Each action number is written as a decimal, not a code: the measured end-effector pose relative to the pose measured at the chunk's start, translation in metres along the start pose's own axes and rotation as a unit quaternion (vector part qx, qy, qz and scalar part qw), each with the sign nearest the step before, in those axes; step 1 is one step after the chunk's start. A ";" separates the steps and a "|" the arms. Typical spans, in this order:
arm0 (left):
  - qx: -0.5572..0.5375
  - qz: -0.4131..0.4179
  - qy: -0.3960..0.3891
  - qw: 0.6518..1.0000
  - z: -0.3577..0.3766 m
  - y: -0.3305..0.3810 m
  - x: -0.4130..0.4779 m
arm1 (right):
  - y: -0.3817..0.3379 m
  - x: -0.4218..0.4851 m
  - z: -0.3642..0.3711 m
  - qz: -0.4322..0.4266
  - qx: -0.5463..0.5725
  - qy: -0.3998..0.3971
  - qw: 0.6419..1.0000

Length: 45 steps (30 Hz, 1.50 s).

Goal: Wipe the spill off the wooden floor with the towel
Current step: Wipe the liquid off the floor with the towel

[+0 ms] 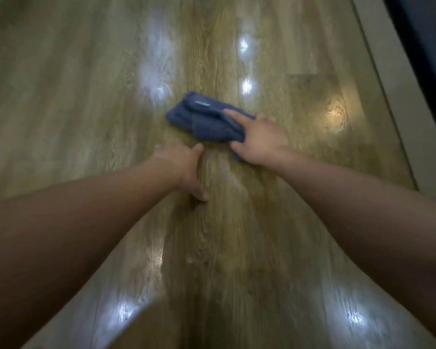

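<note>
A bunched blue towel [202, 119] lies on the wooden floor [86, 102] near the middle of the view. My right hand [259, 139] grips its near right end, with the forefinger stretched along the top and the thumb under the cloth. My left hand [184, 167] rests flat on the planks just left of and nearer than the towel, fingers spread, touching no cloth. A faint wet smear [227, 172] shows on the boards between my two hands. The picture is blurred.
A pale baseboard [393, 91] runs along the right side, with a dark surface [428, 46] beyond it. Bright lamp reflections [247, 85] dot the glossy floor. Open planks stretch to the left and far side.
</note>
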<state>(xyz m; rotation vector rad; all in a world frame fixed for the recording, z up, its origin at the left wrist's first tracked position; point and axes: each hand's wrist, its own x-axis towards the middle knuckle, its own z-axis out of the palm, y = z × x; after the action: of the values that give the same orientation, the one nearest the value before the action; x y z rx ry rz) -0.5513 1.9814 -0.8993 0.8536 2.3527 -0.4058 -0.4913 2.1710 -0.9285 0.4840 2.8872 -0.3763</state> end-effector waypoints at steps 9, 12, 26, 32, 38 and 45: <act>-0.116 -0.099 -0.140 0.978 -0.014 -0.034 0.048 | 0.197 0.019 -0.056 0.370 0.067 0.059 0.925; -0.110 -0.108 -0.159 0.975 -0.017 -0.032 0.052 | 0.149 0.058 -0.044 0.376 0.074 0.101 0.918; -0.172 -0.013 -0.043 0.984 -0.031 -0.051 0.057 | -0.036 0.173 -0.014 0.117 0.002 0.090 0.989; -0.150 0.013 0.187 0.971 -0.084 -0.090 0.180 | -0.023 0.262 -0.030 0.135 -0.014 0.120 0.983; -0.132 0.006 0.243 0.961 -0.063 -0.082 0.198 | 0.009 0.399 -0.070 0.113 -0.019 0.124 0.986; -0.137 0.015 0.209 0.968 -0.068 -0.080 0.201 | 0.050 0.434 -0.100 0.106 0.011 0.101 0.989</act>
<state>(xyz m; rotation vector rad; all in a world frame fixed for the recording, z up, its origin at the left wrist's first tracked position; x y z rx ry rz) -0.7574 2.0489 -0.9662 0.9062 2.6895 0.1297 -0.8912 2.3723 -0.9420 0.8708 2.9847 -0.3436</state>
